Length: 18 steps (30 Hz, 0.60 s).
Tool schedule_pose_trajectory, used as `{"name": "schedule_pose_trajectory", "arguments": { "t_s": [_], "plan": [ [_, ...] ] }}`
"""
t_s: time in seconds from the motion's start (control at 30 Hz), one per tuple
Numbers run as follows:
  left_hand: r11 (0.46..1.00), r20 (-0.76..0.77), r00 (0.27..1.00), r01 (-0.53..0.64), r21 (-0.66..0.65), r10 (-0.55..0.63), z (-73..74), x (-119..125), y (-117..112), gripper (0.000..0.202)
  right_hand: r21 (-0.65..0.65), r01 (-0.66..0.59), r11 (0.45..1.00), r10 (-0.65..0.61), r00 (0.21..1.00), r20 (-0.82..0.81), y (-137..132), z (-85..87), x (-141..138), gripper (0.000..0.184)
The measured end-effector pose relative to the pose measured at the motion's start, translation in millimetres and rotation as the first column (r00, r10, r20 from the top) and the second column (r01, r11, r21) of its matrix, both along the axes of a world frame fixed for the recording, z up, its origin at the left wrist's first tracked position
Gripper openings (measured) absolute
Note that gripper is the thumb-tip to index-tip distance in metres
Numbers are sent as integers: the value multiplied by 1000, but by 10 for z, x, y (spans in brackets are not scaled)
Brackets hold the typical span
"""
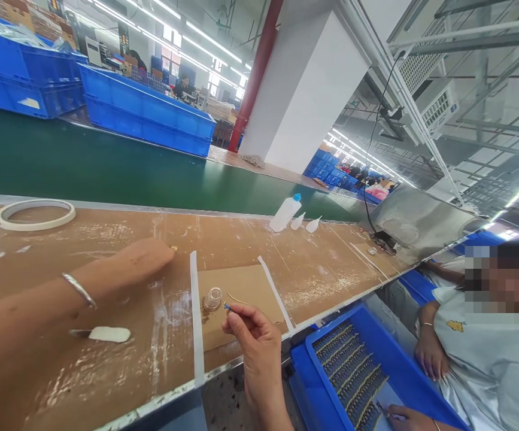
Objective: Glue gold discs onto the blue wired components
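Note:
My right hand [254, 341] is closed in a pinch, thumb against forefinger, on a small blue part [227, 306]. A thin yellowish wire [237, 298] curves just behind the fingertips; whether it joins the blue part I cannot tell. Beside them, a small clear cup [213, 299] stands on a cardboard sheet [250, 278], with a wet-looking stain around its base. My left hand [145, 260], below a silver bangle, reaches over the brown work surface. Its fingers are mostly hidden, and a small yellowish tip shows at its far end. Nearer me lies a white-handled blade [109, 334].
Tape roll [37, 215] lies far left. A blue-capped bottle [286, 212] and two small squeeze bottles stand near the green conveyor [142, 173]. Below the bench's right edge, a blue crate [306, 365] holds rows of wired parts; a seated person's hand [403, 416] is in it.

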<state>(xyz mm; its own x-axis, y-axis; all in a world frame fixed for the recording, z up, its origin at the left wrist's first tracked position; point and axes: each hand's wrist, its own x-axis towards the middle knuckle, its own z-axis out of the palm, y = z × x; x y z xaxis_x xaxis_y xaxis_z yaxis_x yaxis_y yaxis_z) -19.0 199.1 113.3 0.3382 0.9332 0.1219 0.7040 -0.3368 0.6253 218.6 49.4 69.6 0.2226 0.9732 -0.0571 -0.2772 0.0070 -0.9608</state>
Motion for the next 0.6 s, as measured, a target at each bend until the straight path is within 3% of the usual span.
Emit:
{"name": "schedule_pose_trajectory", "arguments": {
  "t_s": [0.1,0.13,0.2,0.23,0.27,0.33,0.37,0.4,0.47,0.6],
  "plan": [
    [980,206,964,-142,-138,169,41,-25,-231,12,92,7,996,-20,990,139,42,41,39,34],
    [963,294,927,-178,-204,233,27,-20,-357,18,119,-1,993,-20,984,177,62,63,53,32],
    [900,474,792,-208,-383,385,-27,19,-656,50,144,-22,989,-7,980,200,104,114,80,29],
    [849,555,691,-167,-500,463,-62,52,-812,50,142,-36,989,8,981,195,122,142,90,28],
    [762,637,478,-117,-637,606,-101,91,-963,40,137,-54,989,27,982,186,133,172,93,27],
    [642,632,165,-9,-766,757,-188,174,-1220,17,150,-73,986,50,986,156,128,234,66,23],
    [609,609,46,25,-793,792,-237,211,-1322,15,165,-83,983,60,988,139,108,266,30,19],
    [600,599,-29,64,-798,800,-291,243,-1406,14,176,-94,980,74,990,117,76,297,-23,16],
    [621,613,-99,162,-767,784,-403,292,-1529,5,186,-121,975,116,993,34,-15,345,-177,12],
    [622,628,-79,277,-732,774,-520,376,-1686,41,227,-145,963,178,975,-132,-193,332,-545,9]
  ]
}}
